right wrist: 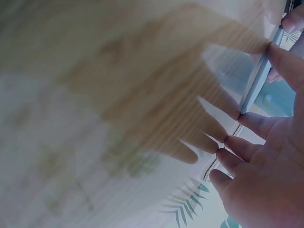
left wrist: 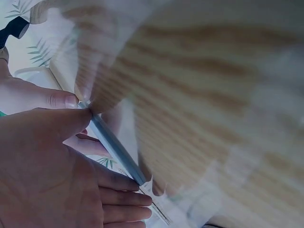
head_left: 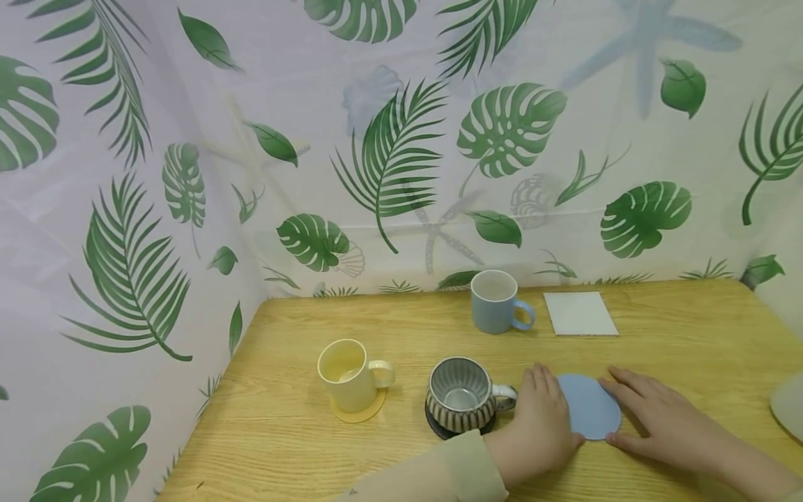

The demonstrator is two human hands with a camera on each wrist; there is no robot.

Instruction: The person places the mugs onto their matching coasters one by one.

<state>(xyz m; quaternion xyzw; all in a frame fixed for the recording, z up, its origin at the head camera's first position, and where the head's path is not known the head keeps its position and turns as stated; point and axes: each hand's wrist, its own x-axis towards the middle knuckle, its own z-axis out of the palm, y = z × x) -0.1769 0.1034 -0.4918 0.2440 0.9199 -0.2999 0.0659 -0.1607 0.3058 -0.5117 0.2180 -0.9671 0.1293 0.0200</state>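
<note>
A light blue round coaster [head_left: 592,409] lies flat on the wooden table between both hands. My left hand [head_left: 541,423] touches its left edge; in the left wrist view the fingers are fairly straight, with thumb and index finger apart along the coaster's rim [left wrist: 116,145]. On the right edge, my right hand [head_left: 668,420] touches with spread thumb and index finger, seen also in the right wrist view along the rim [right wrist: 256,85]. Just left of the left hand, a ribbed grey-brown mug [head_left: 461,397] stands on a dark coaster [head_left: 437,423], its handle beside that hand.
A yellow mug [head_left: 348,383] stands on a yellow coaster [head_left: 360,415] at the left. Farther back are a blue mug [head_left: 492,310] and a white square coaster [head_left: 580,314]. A pale rounded object [head_left: 789,404] sits at the right edge. Leaf-print cloth [head_left: 401,272] hangs behind the table.
</note>
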